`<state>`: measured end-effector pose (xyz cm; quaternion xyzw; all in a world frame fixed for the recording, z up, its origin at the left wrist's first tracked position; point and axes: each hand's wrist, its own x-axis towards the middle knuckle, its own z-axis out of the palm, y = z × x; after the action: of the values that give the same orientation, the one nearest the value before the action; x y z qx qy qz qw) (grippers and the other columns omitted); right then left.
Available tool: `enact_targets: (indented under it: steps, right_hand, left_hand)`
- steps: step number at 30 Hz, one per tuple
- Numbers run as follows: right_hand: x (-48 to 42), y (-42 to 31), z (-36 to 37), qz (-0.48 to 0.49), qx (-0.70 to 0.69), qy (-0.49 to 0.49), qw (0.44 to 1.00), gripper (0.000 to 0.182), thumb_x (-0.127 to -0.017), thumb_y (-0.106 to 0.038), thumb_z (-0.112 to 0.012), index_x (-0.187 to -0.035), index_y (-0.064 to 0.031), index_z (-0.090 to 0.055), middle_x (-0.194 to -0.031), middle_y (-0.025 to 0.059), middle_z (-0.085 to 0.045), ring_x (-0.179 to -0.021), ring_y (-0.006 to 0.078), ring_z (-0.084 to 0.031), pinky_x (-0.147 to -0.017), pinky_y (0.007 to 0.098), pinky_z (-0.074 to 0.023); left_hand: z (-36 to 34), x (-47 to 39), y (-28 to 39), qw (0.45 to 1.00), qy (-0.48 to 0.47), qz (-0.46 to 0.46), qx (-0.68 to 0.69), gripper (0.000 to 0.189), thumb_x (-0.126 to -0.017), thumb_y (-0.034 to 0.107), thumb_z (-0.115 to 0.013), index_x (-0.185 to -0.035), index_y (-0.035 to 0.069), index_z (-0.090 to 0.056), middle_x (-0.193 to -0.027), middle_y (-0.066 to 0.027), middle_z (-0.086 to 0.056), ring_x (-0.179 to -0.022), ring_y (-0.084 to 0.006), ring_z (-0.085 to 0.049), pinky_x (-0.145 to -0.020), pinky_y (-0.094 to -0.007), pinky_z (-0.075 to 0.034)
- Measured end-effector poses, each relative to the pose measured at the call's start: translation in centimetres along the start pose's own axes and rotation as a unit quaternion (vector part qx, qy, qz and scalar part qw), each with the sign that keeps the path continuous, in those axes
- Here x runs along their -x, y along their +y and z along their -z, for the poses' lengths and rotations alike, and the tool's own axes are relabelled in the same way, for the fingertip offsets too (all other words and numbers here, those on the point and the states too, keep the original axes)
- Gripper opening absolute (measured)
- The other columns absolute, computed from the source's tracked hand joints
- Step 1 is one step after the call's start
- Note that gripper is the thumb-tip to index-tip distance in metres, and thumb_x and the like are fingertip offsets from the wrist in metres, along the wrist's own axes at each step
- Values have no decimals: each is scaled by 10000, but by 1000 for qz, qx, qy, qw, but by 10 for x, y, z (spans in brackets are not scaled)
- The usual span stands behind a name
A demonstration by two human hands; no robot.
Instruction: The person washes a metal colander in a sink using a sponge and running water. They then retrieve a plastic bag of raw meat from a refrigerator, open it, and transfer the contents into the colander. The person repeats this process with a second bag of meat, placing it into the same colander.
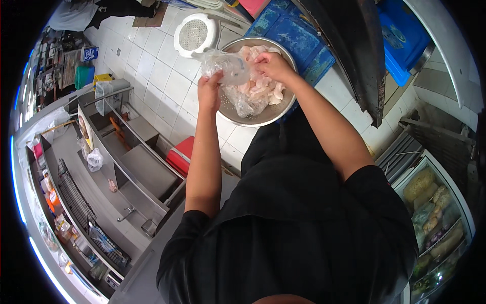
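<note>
A wide metal colander (276, 114) holds many thin, pale pink pieces of raw meat or fish (262, 85). My left hand (210, 89) grips a clear plastic bag (224, 66) at the colander's left side. Over the upper right of the pile, the fingers of my right hand (274, 66) are pinched together at the pale pieces; whether one is between them is hard to see. More crumpled clear plastic (246, 104) lies among the pieces at the colander's lower left. The bag covers part of the pile.
Beyond the colander are a white plastic stool (193, 35) and a worn blue crate or lid (284, 28). A dark metal panel (353, 49) slants at the right. A red cooler (182, 155) and steel counter (133, 171) stand left; a glass-door fridge (436, 212) is at lower right.
</note>
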<state>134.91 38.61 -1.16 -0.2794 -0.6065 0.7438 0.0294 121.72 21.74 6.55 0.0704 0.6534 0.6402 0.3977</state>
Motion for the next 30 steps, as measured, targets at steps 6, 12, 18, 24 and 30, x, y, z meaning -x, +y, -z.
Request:
enact_targets:
  steps: [6,12,18,24,30]
  right_hand:
    - [14,4,-12,-91,100,-89,987,223,-744,-130,-669,-941,-24,-661,-858,93,-663,-748,150,-619,-689,281,-499]
    - [34,44,-111,-35,401,-217,889,590,-772,-155,-566,-1348,-142,-439,-1130,207,-602,-1022,330,-598,-879,392,-461]
    - [13,44,-158,-128,533,-118,828,403,-782,-151,-553,-1174,-62,-588,-1103,164,-632,-1014,323,-613,-827,415,-495]
    - [26,51,-151,-87,479,6,873,211,-747,-110,-545,-891,-33,-678,-885,199,-655,-852,337,-637,-753,397,-506]
    - [72,-25,-116,-14,252,144,957,180,-795,-94,-530,-924,-36,-642,-701,59,-598,-645,140,-553,-588,280,-422]
  left_hand:
    - [19,29,12,986,82,-43,-139,367,-746,-8,-586,-1112,-40,-574,-1001,-89,-645,-929,-179,-601,-825,-305,-457]
    - [54,39,4,990,124,-67,-30,328,-717,-53,-534,-1041,-44,-585,-952,-96,-643,-858,-206,-621,-792,-317,-472]
    - [97,34,8,994,79,-46,62,398,-694,-66,-528,-1089,-50,-578,-1006,-109,-637,-921,-214,-616,-852,-318,-465]
    - [124,2,4,990,-61,-39,122,374,-709,-64,-538,-1081,-47,-579,-1009,-98,-638,-904,-184,-613,-816,-307,-473]
    - [121,-2,30,975,-197,-44,98,322,-779,-16,-574,-1100,7,-583,-1014,-70,-634,-900,-146,-597,-793,-283,-476]
